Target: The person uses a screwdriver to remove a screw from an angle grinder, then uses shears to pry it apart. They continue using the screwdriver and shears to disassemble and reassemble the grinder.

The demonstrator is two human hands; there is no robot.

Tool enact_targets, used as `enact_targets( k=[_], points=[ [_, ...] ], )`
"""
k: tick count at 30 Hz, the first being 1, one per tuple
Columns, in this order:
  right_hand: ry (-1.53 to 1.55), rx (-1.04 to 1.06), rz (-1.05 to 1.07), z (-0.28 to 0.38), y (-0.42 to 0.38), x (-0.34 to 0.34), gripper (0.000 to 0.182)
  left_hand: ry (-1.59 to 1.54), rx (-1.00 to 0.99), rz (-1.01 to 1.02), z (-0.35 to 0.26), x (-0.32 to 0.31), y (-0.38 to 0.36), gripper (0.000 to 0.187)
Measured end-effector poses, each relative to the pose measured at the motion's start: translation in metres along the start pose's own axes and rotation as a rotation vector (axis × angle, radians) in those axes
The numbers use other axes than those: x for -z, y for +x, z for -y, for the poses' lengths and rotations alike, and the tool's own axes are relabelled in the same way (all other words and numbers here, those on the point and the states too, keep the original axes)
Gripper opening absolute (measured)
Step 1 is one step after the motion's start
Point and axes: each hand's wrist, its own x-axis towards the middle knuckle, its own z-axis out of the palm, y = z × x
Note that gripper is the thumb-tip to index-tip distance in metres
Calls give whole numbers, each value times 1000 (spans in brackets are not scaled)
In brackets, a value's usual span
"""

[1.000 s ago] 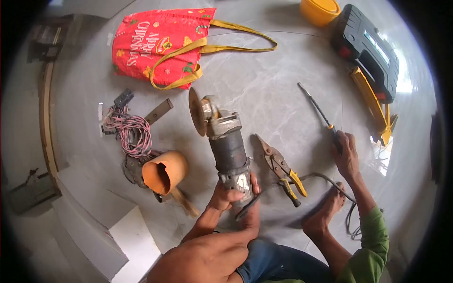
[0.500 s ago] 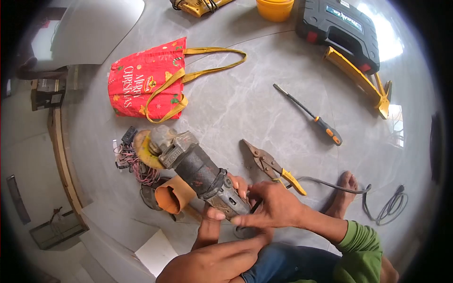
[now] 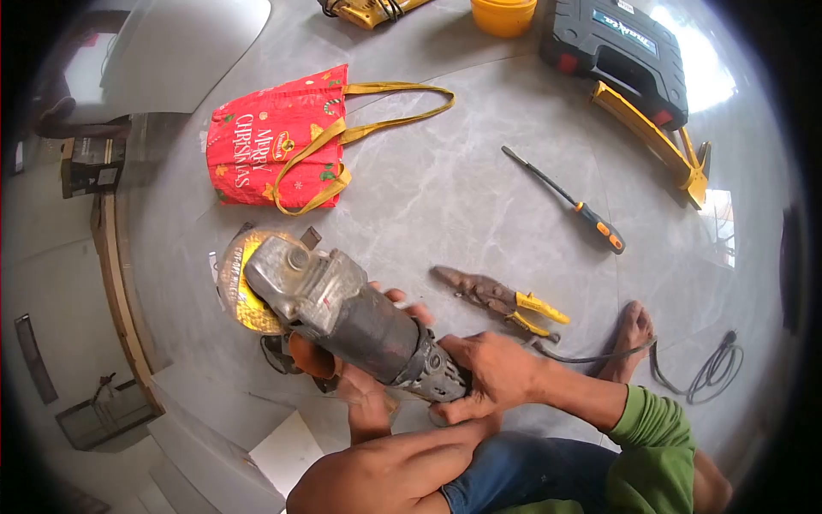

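A worn angle grinder is held in both hands above the floor, its metal head pointing to the upper left. The yellow cut-off wheel on it shows its printed face. My left hand wraps round the grinder's body from below, fingertips showing along the far side. At the rear end, my right hand is closed round the housing. Just beyond the right hand lie rusty tin snips with yellow handles. Partly hidden under the grinder is an orange-brown, tube-like piece.
A red Christmas bag stands at the upper left. A screwdriver, a yellow-handled tool, a black tool case and a yellow bucket are on the tiles. A grey cord lies coiled beyond my foot.
The grinder has risen towards the camera and turned, so the wheel's printed face shows. My left hand has slid forward along its body. The snips have shifted slightly.
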Motion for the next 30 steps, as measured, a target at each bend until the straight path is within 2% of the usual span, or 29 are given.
enact_targets(
  k=[1, 2, 3, 5, 6, 7, 8, 9, 11, 12, 15, 19, 21, 25, 30],
  points=[
    [-2, -6, 4, -6, -3, -8, 65, -103, -173, 109, 0, -7, 7, 106],
    [-100, 13, -26, -14, -8, -25, 67, -68, -183, 74, 5, -20, 4, 97],
    [-197, 37, -55, -17, -13, -38, 70, -74, -183, 66, 10, -11, 5, 97],
    [-150, -50, -46, -18, -25, -45, 73, -177, -62, 250, 22, 15, -1, 89],
    [-79, -69, -77, -19, -28, -41, 72, -93, -91, 100, 29, 9, -7, 80],
    [-9, -93, -109, -17, -30, -33, 71, -105, -89, 85, 33, 10, -12, 80],
    [190, -168, -65, -13, -35, -15, 59, -134, -64, 17, 36, 11, -16, 78],
    [196, -178, -51, -21, -37, -9, 59, -161, -39, -50, 39, 13, -19, 76],
    [144, 91, -190, -32, -40, -2, 42, -138, -50, -118, 41, 15, -24, 74],
    [143, 106, -148, -28, -40, 3, 29, -55, -82, -172, 40, 13, -24, 75],
    [191, 215, -111, -27, -31, 2, 26, 7, -74, -223, 31, 9, -24, 74],
    [311, 85, -187, -23, -20, 0, 20, 27, -41, -273, 29, -1, -24, 71],
    [266, 210, -201, -32, -14, -2, 20, 31, -15, -296, 28, -4, -25, 70],
    [273, 192, -155, -34, -13, 6, 21, 64, 18, -335, 28, -9, -23, 68],
    [119, 217, -116, -38, -14, 10, 21, 71, 22, -356, 29, -12, -22, 67]
  ],
)
